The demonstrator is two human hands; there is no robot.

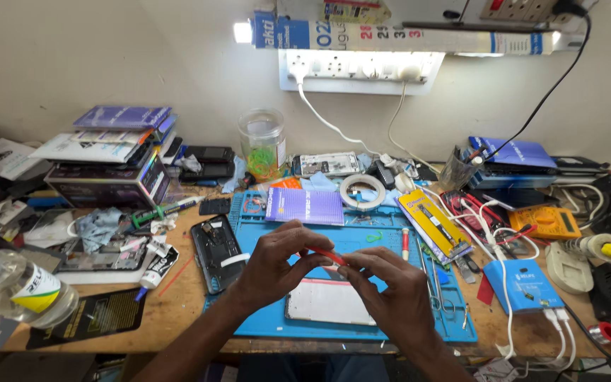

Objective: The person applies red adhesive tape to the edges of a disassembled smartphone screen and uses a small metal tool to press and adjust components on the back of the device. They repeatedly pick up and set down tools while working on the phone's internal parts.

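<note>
Two hands meet above my blue silicone repair mat (390, 244): left hand (271, 270) and right hand (390, 293) pinch a thin red tool (330, 256) between fingertips. Beneath them lies a white-backed phone (330, 301). I judge careful prying needs steady pressure.

Blue work mat (390, 237), thin red strip (332, 256), yellow tool pack (434, 225), purple booklet (304, 206), white tape roll (363, 191)
</note>
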